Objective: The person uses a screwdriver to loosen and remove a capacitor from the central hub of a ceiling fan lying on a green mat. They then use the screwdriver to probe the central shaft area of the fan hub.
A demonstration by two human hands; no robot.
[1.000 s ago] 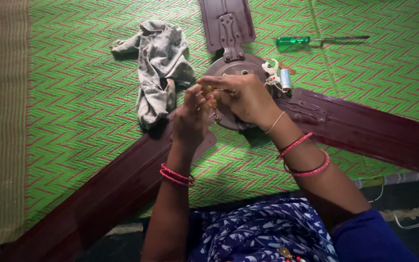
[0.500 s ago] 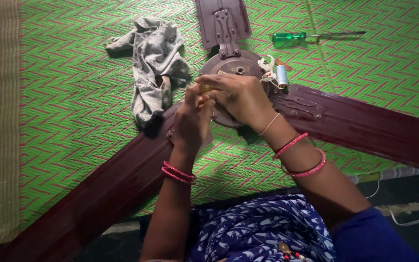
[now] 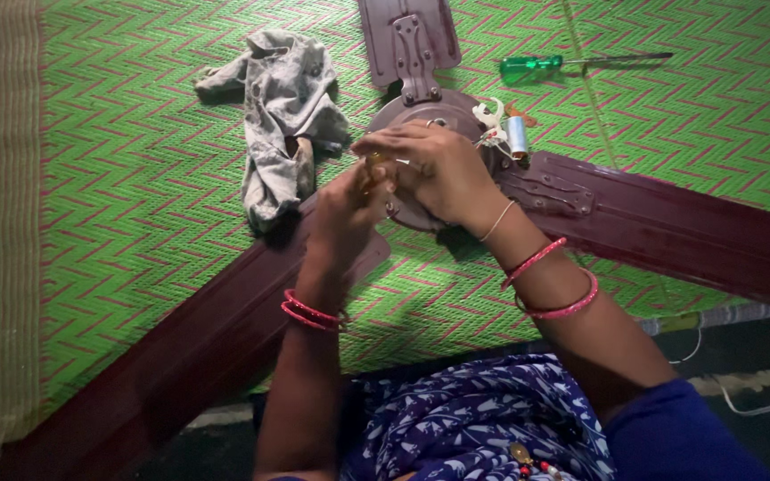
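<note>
Closely, left hand [image 3: 347,209] and right hand [image 3: 434,169] pinching a small brass part [image 3: 374,160] over the fan hub [image 3: 421,120], grey rag [image 3: 285,116] lying left of hub, green screwdriver [image 3: 572,62] resting beyond it.

Both hands, left hand [image 3: 345,209] and right hand [image 3: 430,169], meet over ceiling fan hub [image 3: 421,116]; grey rag [image 3: 282,116], green screwdriver [image 3: 572,62] on mat [image 3: 135,178].

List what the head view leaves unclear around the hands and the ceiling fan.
- Small yellowish item between the hands: too small, wrapped by the left hand and right hand.
- Fan hub: middle covered by both hands.
- Top blade: cut by the frame edge.
- Wiring at the hub: too small to trace.
</note>
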